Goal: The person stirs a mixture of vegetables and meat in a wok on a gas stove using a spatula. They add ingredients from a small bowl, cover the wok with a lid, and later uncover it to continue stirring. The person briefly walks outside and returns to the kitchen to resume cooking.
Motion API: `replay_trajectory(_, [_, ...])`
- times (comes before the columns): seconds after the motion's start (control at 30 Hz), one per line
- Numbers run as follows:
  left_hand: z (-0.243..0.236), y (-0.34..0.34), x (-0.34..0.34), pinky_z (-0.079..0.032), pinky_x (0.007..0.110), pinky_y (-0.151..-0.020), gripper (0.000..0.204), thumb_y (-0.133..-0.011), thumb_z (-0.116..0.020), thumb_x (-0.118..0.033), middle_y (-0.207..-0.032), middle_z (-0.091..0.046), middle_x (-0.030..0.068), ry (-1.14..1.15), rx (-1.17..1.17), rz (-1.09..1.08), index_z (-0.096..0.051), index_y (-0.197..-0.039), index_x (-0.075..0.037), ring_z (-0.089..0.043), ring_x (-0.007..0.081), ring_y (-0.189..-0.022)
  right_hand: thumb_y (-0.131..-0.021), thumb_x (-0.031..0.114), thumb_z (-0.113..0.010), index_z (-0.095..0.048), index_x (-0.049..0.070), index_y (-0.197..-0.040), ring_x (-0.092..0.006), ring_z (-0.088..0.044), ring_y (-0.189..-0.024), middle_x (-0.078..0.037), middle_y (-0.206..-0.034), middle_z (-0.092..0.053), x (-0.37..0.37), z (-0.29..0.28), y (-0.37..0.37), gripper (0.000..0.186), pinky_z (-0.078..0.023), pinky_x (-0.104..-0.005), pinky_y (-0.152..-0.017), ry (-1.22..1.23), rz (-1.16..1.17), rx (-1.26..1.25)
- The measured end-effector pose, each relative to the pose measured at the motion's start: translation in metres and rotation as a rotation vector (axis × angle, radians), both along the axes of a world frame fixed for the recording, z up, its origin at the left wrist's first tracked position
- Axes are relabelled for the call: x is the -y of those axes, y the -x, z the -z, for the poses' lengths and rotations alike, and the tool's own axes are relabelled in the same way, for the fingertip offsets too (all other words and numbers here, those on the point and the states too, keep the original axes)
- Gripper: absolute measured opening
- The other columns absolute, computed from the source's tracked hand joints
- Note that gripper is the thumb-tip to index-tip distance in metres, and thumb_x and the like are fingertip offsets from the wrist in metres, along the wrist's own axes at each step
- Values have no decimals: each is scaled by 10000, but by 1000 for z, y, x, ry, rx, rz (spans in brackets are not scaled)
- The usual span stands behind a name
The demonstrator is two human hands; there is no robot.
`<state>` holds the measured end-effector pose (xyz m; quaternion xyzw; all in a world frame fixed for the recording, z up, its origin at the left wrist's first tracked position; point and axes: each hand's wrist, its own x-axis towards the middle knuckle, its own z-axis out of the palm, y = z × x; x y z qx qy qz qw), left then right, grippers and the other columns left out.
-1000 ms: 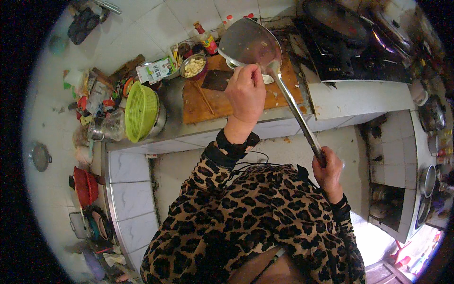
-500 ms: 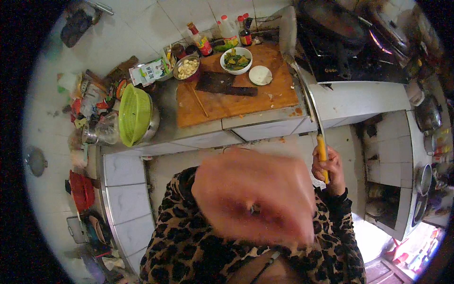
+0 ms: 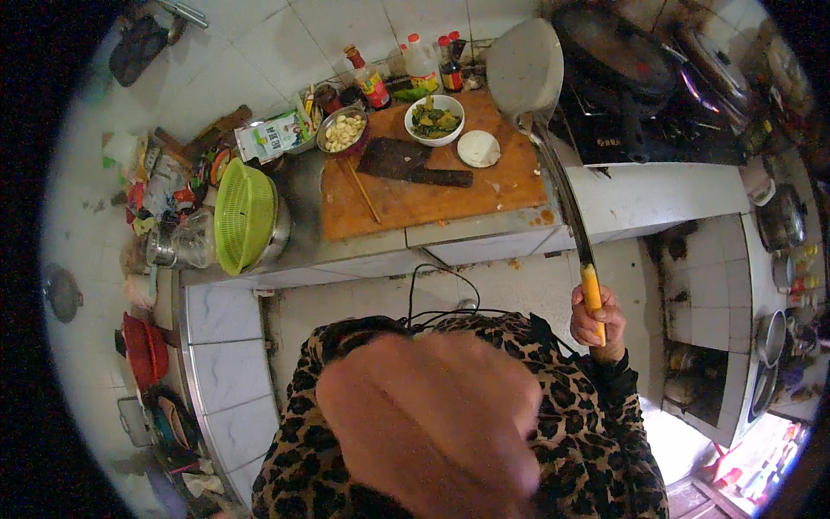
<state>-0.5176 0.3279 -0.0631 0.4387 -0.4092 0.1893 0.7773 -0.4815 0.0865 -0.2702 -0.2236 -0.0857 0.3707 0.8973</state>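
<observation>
My right hand [image 3: 596,316] grips the yellow handle of a long metal spatula [image 3: 523,73], its broad blade raised beside the stove. My left hand [image 3: 428,415] is very close to the camera, large and blurred; whether its fingers hold anything is unclear. On the wooden cutting board [image 3: 363,195] are a white bowl of green leafy food [image 3: 434,119], a small white round dish [image 3: 478,149], a dark cleaver-like piece [image 3: 389,163], chopsticks [image 3: 363,190] and, at the left edge, a metal bowl of pale cloves [image 3: 343,131].
A stove with a black wok [image 3: 609,56] stands at upper right. Left along the counter are a green colander [image 3: 233,212], a packet [image 3: 272,138] and clutter [image 3: 169,186]. Bottles [image 3: 372,86] line the back wall. A red basin [image 3: 143,350] is at far left.
My left hand has left the spatula blade and moved down close to the camera. The spatula has swung right, baring the bowl and dish; its handle now shows yellow in my right hand.
</observation>
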Motion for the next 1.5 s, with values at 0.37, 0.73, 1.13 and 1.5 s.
replay_trajectory(0.37, [164, -54, -90, -384, 197, -554, 125, -779, -605, -55, -727, -540, -12, -469, -819, -872, -608, -894, -7, -474, 53, -647, -828, 164, -391, -311, -123, -1078, -103, -390, -297, -76, -532, -428, 7, 12, -3, 389, -294, -234, -249, -351, -94, -243])
replay_trajectory(0.73, [152, -139, -36, -440, 246, -562, 99, -710, -663, -53, -706, -567, 69, -556, -282, -1186, -614, -793, -34, -560, 163, -614, -841, 164, -416, -361, -122, -1063, -85, -360, -276, -52, -488, -428, -16, 4, -9, 366, -295, -223, -249, -179, -143, -227])
replay_trajectory(1.13, [153, -158, -21, -416, 293, -478, 76, -698, -628, -39, -674, -536, 60, -747, -87, -1358, -564, -738, -45, -538, 209, -564, -833, 159, -425, -385, -121, -1036, -75, -337, -265, -39, -467, -406, -15, -8, -9, 348, -276, -215, -246, 125, -63, -141])
replay_trajectory(1.5, [17, -24, 12, -398, 253, -463, 56, -748, -605, -38, -667, -580, 109, 297, -338, 40, -614, -731, 15, -525, 157, -526, -837, 177, -468, -396, -90, -1053, -76, -310, -255, -34, -485, -405, -3, 9, -27, 351, -251, -216, -233, 115, 25, -129])
